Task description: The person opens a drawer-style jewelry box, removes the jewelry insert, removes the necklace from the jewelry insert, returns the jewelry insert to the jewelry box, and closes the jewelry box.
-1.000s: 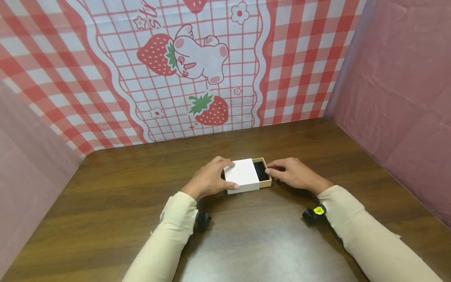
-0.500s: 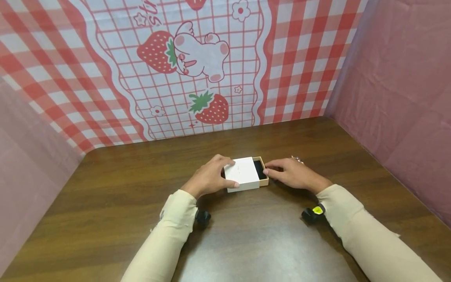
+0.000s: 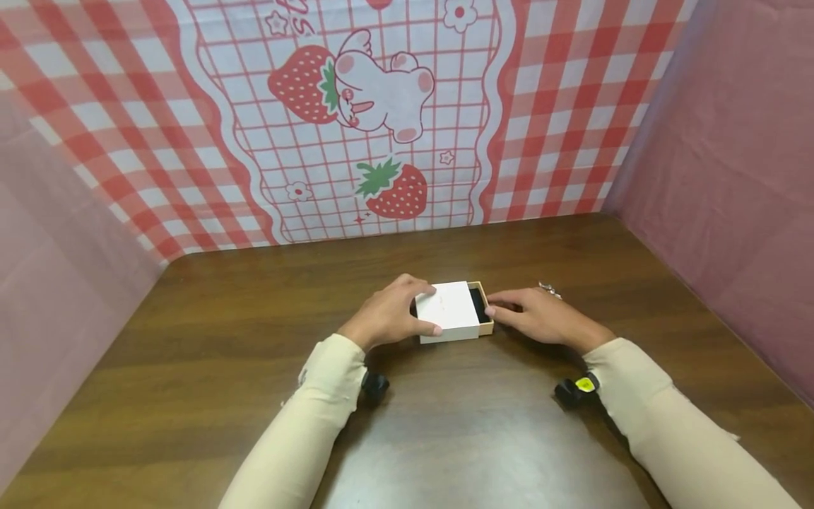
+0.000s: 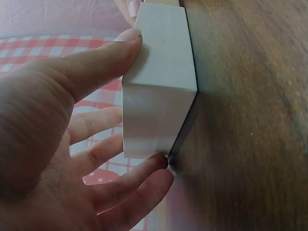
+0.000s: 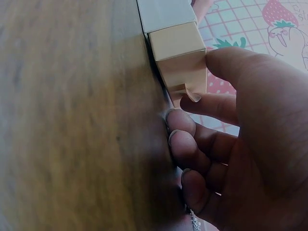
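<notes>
A flat box lies on the wooden table, its white sleeve (image 3: pixel 450 309) partly covering a tan drawer (image 3: pixel 486 329) with a black lining (image 3: pixel 480 305). My left hand (image 3: pixel 396 311) grips the sleeve, thumb along the near side and fingers around the far side and end. A strip of drawer sticks out at the right. There my right hand (image 3: pixel 535 314) holds the drawer's end: its thumb is at the top rim, and the index finger is by a small tab (image 5: pixel 191 94). The other right fingers curl close over the table.
A silver chain (image 3: pixel 549 290) lies on the table just behind my right hand. The table (image 3: pixel 407 438) meets a red-and-white strawberry-print cloth (image 3: pixel 394 71) at the back. Pink cloth (image 3: pixel 731 177) hangs along the sides.
The drawer has slid left into the white sleeve, so less black lining shows. My right hand has moved in with it, and more of the silver chain shows behind the hand.
</notes>
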Demonstrator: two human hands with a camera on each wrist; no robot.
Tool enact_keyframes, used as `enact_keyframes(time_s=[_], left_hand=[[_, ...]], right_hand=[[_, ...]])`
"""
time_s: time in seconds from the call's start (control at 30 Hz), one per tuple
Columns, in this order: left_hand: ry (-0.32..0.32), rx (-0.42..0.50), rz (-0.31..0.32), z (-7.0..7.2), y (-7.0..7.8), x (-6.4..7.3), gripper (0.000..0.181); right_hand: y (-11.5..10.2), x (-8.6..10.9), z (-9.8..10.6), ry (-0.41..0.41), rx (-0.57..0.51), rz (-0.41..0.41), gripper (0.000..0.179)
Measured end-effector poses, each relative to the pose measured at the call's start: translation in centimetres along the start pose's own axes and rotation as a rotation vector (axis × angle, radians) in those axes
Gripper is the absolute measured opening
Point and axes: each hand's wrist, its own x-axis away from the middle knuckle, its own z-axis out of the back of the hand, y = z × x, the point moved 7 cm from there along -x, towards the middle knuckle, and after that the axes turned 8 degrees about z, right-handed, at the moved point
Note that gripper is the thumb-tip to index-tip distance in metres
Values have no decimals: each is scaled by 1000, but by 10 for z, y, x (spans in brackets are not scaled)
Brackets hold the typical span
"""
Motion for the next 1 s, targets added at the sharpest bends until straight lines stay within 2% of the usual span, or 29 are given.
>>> enact_keyframes(time_s=[1.0], left_hand=[[10, 2, -26, 1, 2, 0, 75]], right_hand=[[-3, 1, -3, -37, 2, -8, 55]])
